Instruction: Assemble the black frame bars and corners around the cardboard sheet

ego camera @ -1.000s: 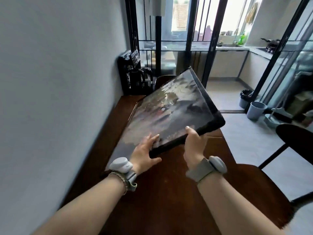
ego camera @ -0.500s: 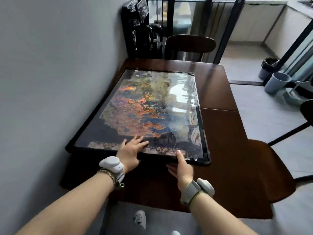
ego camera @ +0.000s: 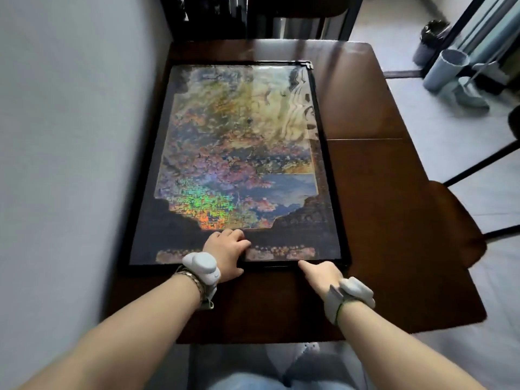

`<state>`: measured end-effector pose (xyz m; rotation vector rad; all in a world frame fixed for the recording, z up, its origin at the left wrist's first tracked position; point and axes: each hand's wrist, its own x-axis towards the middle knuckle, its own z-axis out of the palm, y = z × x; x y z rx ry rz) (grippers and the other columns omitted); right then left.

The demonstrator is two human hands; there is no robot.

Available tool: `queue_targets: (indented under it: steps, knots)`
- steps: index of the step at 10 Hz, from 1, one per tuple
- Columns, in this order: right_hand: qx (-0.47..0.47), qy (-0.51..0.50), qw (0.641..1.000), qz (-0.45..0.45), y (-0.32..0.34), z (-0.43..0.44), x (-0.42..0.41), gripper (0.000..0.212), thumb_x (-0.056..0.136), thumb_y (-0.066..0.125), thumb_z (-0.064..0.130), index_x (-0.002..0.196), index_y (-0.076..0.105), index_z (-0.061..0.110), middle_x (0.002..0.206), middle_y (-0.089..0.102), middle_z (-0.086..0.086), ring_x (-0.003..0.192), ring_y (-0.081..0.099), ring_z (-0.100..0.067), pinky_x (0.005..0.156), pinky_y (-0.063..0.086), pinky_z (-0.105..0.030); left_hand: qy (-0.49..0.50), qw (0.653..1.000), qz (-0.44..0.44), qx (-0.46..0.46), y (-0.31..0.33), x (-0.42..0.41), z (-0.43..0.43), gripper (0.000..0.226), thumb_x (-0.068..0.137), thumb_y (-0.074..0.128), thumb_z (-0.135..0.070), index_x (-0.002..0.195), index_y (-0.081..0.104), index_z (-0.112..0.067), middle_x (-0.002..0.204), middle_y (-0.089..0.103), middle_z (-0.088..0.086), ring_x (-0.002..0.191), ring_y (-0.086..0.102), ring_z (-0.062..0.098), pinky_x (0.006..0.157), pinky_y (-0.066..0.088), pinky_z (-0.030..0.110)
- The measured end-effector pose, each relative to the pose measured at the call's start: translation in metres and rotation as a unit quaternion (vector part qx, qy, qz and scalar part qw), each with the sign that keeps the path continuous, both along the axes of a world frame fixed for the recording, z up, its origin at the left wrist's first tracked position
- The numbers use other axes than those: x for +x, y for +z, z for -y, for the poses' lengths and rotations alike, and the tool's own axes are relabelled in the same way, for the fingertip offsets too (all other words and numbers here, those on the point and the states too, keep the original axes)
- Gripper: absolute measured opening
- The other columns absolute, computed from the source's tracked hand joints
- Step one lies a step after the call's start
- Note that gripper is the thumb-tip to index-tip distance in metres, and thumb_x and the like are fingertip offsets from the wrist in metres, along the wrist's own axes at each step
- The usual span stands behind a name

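Black frame (ego camera: pixel 331 175), all four bars joined, lies flat on a dark wooden table (ego camera: pixel 380 220) and encloses a glossy, many-coloured picture (ego camera: pixel 239 142). A pale corner piece (ego camera: pixel 308 64) shows at the frame's far right corner. The left hand (ego camera: pixel 226 253) rests palm down across the frame's near bar. Its fingers are close together and slightly bent, and they press on the picture's dark lower border without pinching anything. The right hand (ego camera: pixel 320 277) sits just outside the near bar, toward the frame's near right corner. One digit is stretched out with its tip touching the bar. Its other fingers are hidden, so whether it grips the edge cannot be told. Each wrist carries a pale grey device (ego camera: pixel 201 267), and the left also wears a bracelet (ego camera: pixel 194 280). A plain wall (ego camera: pixel 70 136) runs close along the frame's left side. A dark chair (ego camera: pixel 455 220) stands well to the right of the frame. Two bins (ego camera: pixel 447 68) stand on the pale floor beyond its far right corner.
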<state>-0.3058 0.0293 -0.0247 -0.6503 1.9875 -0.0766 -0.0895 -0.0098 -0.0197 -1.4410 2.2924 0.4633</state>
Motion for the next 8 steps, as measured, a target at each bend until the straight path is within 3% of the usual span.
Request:
queue_targets:
  steps: [1, 2, 3, 5, 7, 8]
  knots:
    - [-0.184, 0.225, 0.913, -0.285, 0.005, -0.003, -0.012, 0.041, 0.078, 0.064, 0.050, 0.088, 0.058, 0.011, 0.090, 0.062, -0.009, 0.083, 0.062, -0.031, 0.068, 0.044, -0.033, 0.017, 1.000, -0.015, 0.011, -0.004, 0.004, 0.000, 0.081, 0.077, 0.060, -0.054, 0.147, 0.024, -0.037, 0.159, 0.005, 0.002, 0.147, 0.005, 0.022, 0.119, 0.011, 0.038]
    - [-0.173, 0.258, 0.903, -0.298, 0.005, 0.002, -0.025, 0.095, 0.062, 0.074, 0.062, 0.134, 0.040, 0.010, 0.136, 0.040, -0.021, 0.128, 0.038, -0.037, 0.104, 0.030, -0.046, 0.015, 1.000, -0.021, 0.016, -0.011, 0.010, 0.000, 0.083, 0.077, 0.059, -0.058, 0.148, 0.018, -0.042, 0.160, -0.003, 0.002, 0.148, -0.003, 0.023, 0.119, 0.005, 0.041]
    - [-0.074, 0.291, 0.930, -0.213, 0.011, 0.016, -0.040, 0.125, 0.059, 0.073, 0.066, 0.149, 0.001, 0.016, 0.150, 0.015, -0.022, 0.140, 0.017, -0.036, 0.114, 0.020, -0.042, 0.025, 0.999, -0.020, 0.022, -0.007, 0.009, 0.002, 0.083, 0.076, 0.059, -0.059, 0.147, 0.019, -0.044, 0.160, -0.001, 0.000, 0.147, 0.001, 0.023, 0.119, 0.008, 0.040]
    - [-0.020, 0.306, 0.932, -0.194, 0.016, 0.035, -0.035, 0.137, 0.057, 0.083, 0.051, 0.149, -0.012, 0.018, 0.139, 0.028, -0.024, 0.129, 0.030, -0.036, 0.105, 0.035, -0.041, 0.063, 0.996, -0.030, 0.063, 0.002, 0.004, 0.009, 0.084, 0.073, 0.069, -0.054, 0.145, 0.026, -0.043, 0.160, 0.004, -0.004, 0.146, 0.006, 0.024, 0.118, 0.015, 0.040]
    - [0.091, 0.379, 0.897, -0.208, 0.028, 0.053, -0.020, 0.126, 0.069, 0.075, 0.053, 0.148, -0.015, 0.011, 0.145, 0.021, -0.031, 0.135, 0.029, -0.041, 0.109, 0.033, -0.045, 0.097, 0.992, -0.022, 0.080, 0.009, 0.002, 0.016, 0.104, 0.068, 0.075, -0.051, 0.151, 0.016, -0.029, 0.159, 0.008, -0.006, 0.146, 0.007, 0.024, 0.119, 0.019, 0.039]
    - [0.016, 0.365, 0.918, -0.152, 0.065, 0.084, -0.021, 0.088, 0.079, 0.066, 0.049, 0.143, 0.025, 0.004, 0.136, 0.044, -0.019, 0.125, 0.046, -0.034, 0.101, 0.043, -0.038, 0.107, 0.988, -0.023, 0.109, 0.014, -0.003, 0.018, 0.105, 0.068, 0.077, -0.047, 0.151, 0.016, -0.025, 0.159, 0.007, -0.007, 0.146, 0.005, 0.024, 0.118, 0.021, 0.040]
